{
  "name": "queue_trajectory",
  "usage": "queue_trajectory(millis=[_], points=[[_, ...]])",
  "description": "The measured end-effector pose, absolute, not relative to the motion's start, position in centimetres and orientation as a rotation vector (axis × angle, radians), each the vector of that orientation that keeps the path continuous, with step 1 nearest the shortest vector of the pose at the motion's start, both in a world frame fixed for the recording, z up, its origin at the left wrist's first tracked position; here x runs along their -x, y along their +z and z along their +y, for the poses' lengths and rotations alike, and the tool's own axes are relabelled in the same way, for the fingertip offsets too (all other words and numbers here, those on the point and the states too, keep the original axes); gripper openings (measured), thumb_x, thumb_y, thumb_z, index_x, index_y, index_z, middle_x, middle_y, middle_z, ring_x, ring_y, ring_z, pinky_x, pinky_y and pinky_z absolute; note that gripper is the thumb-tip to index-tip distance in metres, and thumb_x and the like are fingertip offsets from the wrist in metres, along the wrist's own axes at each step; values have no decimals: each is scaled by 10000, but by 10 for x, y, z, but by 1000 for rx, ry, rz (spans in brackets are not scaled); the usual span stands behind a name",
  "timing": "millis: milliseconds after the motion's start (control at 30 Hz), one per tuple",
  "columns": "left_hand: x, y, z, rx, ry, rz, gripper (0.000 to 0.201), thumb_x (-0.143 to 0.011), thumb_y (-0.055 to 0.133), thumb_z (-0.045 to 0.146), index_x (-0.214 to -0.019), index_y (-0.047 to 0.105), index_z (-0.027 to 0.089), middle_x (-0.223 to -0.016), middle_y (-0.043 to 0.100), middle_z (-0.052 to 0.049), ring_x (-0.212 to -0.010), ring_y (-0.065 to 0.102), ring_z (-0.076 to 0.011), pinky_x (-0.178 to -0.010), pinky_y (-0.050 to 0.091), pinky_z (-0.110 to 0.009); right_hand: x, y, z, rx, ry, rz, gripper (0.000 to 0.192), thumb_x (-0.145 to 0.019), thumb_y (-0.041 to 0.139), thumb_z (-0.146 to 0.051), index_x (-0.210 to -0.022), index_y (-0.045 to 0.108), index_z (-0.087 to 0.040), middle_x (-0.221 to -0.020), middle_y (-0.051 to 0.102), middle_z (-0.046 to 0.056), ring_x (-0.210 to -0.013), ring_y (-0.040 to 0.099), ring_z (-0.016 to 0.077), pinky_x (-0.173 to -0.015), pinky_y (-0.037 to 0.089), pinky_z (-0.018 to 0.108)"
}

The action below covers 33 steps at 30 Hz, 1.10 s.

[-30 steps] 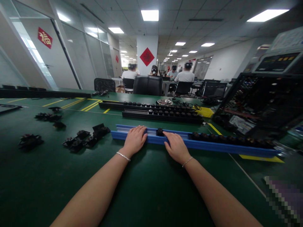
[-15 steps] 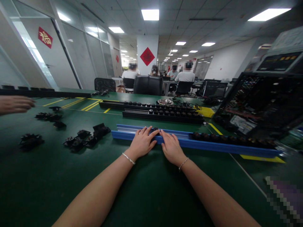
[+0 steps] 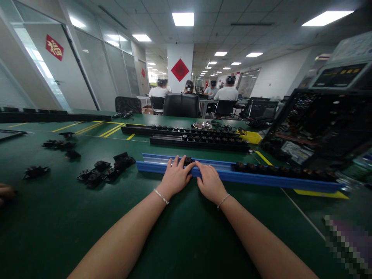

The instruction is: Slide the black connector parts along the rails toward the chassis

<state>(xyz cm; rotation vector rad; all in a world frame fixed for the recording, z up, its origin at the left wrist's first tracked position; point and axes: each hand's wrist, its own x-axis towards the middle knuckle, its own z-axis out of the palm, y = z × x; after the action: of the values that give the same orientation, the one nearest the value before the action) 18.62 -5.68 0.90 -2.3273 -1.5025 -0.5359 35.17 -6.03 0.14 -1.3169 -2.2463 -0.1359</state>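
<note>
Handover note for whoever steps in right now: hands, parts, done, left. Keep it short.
Left hand: flat on the blue rail, fingertips at a small black part seated in it.
Right hand: flat on the rail beside it, fingers at the same part.
Done: a row of black parts sits in the rail's right half.
Left: the rail's left stretch is bare; loose black parts lie on the green table to the left.
</note>
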Motion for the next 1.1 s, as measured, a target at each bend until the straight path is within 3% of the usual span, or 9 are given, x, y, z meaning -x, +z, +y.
queue_trajectory(millis=[200,400,667,1100], points=[[-184,9,-57,2306,-552,-1536,420,-856,441,392,-1272,446,339,-1337,483,-76,-1243,403,-313,-1018,291,-519,-361,3,-57,1354,-245,-2188,327,-839,430,-232,-1127,569,-164,-1128,619,95,-1055,524,216,-972,339,391],[-183,8,-56,2283,-557,-1531,396,-871,406,407,-1254,470,329,-1314,503,-88,-1222,428,-311,-1009,309,-495,-369,3,-53,1422,-256,-2114,236,-851,440,-248,-987,615,-168,-1017,655,77,-971,550,213,-915,344,365],[-184,9,-58,2281,-556,-1566,487,-842,458,431,-1318,394,345,-1358,458,-92,-1241,389,-347,-995,296,-546,-369,2,-52,1429,-278,-2115,225,-859,435,-255,-965,618,-178,-978,658,74,-933,554,208,-890,342,358],[-182,13,-57,2196,-619,-1650,414,-887,341,474,-1198,545,290,-1229,570,-109,-1160,484,-291,-978,319,-507,-371,2,-52,1443,-316,-2145,233,-868,427,-264,-976,614,-179,-966,650,74,-908,549,203,-875,345,343]])
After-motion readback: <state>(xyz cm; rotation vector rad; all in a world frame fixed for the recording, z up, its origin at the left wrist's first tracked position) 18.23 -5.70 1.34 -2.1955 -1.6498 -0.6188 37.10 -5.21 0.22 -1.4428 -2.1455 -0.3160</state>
